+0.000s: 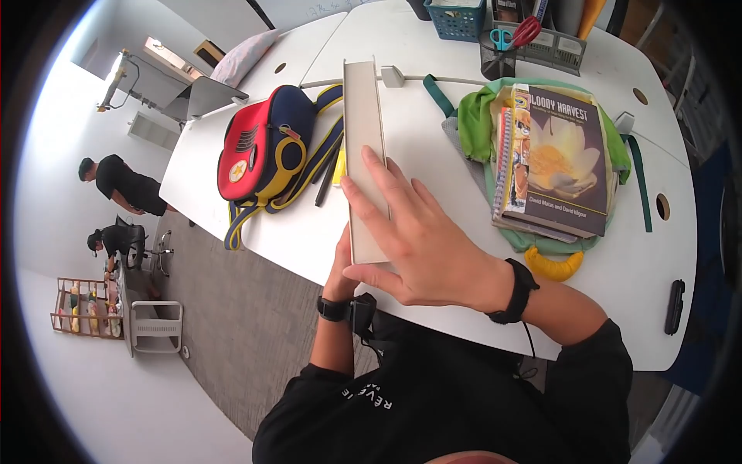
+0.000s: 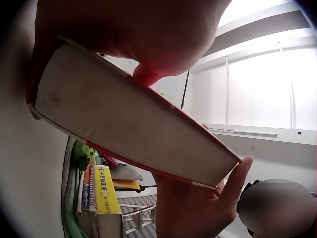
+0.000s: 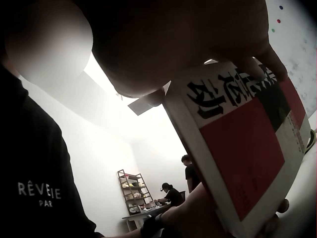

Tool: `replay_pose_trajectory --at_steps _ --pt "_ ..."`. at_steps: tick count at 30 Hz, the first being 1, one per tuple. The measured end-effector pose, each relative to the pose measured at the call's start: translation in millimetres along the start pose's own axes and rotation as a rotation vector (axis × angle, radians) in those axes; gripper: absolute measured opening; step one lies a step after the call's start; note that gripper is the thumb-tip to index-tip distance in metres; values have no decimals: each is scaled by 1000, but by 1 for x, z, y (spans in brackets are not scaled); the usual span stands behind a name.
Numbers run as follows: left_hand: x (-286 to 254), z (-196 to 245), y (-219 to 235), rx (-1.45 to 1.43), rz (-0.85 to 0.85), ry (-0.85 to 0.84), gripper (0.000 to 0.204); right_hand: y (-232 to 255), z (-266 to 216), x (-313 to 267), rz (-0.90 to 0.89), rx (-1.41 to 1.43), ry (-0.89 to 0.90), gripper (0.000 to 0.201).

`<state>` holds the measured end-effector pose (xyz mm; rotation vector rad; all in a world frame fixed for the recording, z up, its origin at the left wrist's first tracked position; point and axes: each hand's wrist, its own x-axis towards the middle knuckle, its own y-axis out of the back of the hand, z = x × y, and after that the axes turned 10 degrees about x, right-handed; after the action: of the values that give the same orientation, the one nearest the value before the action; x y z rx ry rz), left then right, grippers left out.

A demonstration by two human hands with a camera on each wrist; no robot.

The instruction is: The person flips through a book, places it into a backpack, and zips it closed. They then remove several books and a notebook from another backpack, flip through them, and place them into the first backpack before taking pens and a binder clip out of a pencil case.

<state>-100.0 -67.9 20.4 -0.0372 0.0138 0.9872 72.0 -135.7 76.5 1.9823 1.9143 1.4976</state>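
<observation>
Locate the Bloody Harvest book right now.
Head view, the person's right side: the Bloody Harvest book lies face up atop other books on the green bag, just beyond the yellow banana-shaped piece.

We're looking over a white table [image 1: 421,147] with round holes in its top, and there's the grey floor [image 1: 224,332] stretching past its edge. Across the room we see an open shelf rack [image 3: 132,187] standing by a desk [image 3: 133,215], with a wheeled chair [image 1: 161,251] close by. Plain white walls [image 3: 94,168] surround them, and strong light glares at the head view's upper left.
</observation>
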Motion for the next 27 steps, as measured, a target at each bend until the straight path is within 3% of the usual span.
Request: replay_pose_trajectory --at_steps 7,10,13,23,27 --pt "2 -10 2 170 18 -36 40 -6 5 4 36 -31 38 83" --pt "1 -14 3 242 4 -49 40 -5 10 3 79 -38 138 68" --pt "4 -18 3 296 12 -69 40 -4 15 2 108 -52 180 66" --pt "12 -32 13 451 95 -138 39 3 19 -2 62 -55 146 66" --pt "24 -29 31 519 155 -162 39 33 23 1 146 -29 129 45"
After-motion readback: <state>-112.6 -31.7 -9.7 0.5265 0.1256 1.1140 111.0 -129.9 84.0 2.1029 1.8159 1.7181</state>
